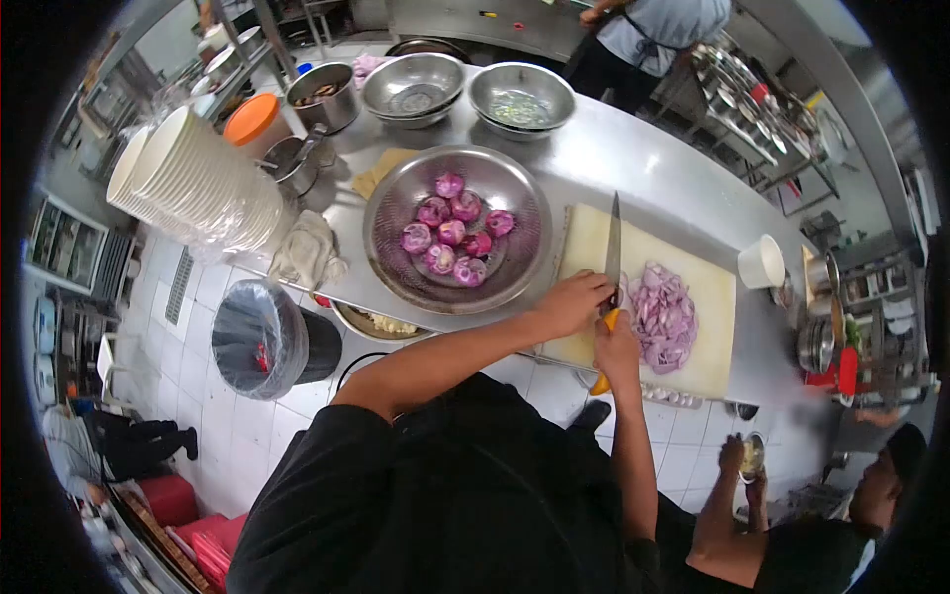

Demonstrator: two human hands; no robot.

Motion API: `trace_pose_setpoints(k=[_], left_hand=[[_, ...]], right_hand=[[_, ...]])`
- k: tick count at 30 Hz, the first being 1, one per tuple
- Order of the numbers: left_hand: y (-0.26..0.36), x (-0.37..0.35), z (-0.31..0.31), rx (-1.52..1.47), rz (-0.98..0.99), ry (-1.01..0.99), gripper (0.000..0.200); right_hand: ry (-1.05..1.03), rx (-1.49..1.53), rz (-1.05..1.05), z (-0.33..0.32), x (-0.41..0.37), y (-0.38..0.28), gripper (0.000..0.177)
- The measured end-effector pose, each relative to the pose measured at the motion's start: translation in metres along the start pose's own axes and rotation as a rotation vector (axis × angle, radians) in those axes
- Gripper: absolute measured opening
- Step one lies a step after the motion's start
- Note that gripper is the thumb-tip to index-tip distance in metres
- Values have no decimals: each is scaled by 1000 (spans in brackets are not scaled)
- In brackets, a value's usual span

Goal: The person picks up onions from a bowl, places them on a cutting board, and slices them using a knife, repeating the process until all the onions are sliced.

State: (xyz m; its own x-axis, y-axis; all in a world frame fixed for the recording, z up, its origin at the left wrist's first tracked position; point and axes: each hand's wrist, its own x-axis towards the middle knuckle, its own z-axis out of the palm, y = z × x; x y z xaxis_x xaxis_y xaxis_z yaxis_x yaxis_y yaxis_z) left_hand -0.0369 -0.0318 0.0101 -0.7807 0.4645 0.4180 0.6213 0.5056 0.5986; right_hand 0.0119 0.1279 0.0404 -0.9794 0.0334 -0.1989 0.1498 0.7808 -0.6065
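My right hand [617,348] is closed around the yellow handle of a kitchen knife [615,238], whose blade points away from me over the white cutting board [708,287]. Close against the blade's left side, my left hand [576,303] has its fingers curled; what lies under them is hidden. To the right of the knife, a heap of sliced red onion [665,319] covers part of the board. Left of the board, a perforated steel bowl [380,238] holds several peeled whole red onions [452,233].
Steel bowls [412,81] and a pot [322,91] stand at the back of the steel counter [633,148]. A white tub [761,263] sits right. Stacked white containers [203,178] and a lined bin [259,337] are left. A co-worker [802,544] holds a bowl at lower right.
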Motion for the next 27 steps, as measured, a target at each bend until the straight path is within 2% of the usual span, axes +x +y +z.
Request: trace_pose_setpoints(k=[1,4,7,10,16,22,24,27], left_hand=[[0,-5,-3,-46,21,23,52],[11,-12,-10,-157,-94,114,53],[10,-16,-5,-201,-281,196,48],[9,-14,-7,-268,-314,110,47],[15,-12,-11,-319,-316,189,34],[8,-11,-7,-333,-346,167,24],[9,-10,-7,-355,-352,195,23],[12,-9,-8,-366,-334,239,22]], right_hand=[[9,5,-3,0,-1,0,27],[19,-2,-18,-3,-3,-4,26],[81,-61,-105,-8,-8,-6,25],[85,-90,-108,-11,-12,-8,25],[122,-65,-154,-29,-30,-21,23],[103,-69,-154,-39,-40,-37,24],[125,-74,-218,-37,-38,-34,24],[124,-111,-199,-38,-38,-35,24]])
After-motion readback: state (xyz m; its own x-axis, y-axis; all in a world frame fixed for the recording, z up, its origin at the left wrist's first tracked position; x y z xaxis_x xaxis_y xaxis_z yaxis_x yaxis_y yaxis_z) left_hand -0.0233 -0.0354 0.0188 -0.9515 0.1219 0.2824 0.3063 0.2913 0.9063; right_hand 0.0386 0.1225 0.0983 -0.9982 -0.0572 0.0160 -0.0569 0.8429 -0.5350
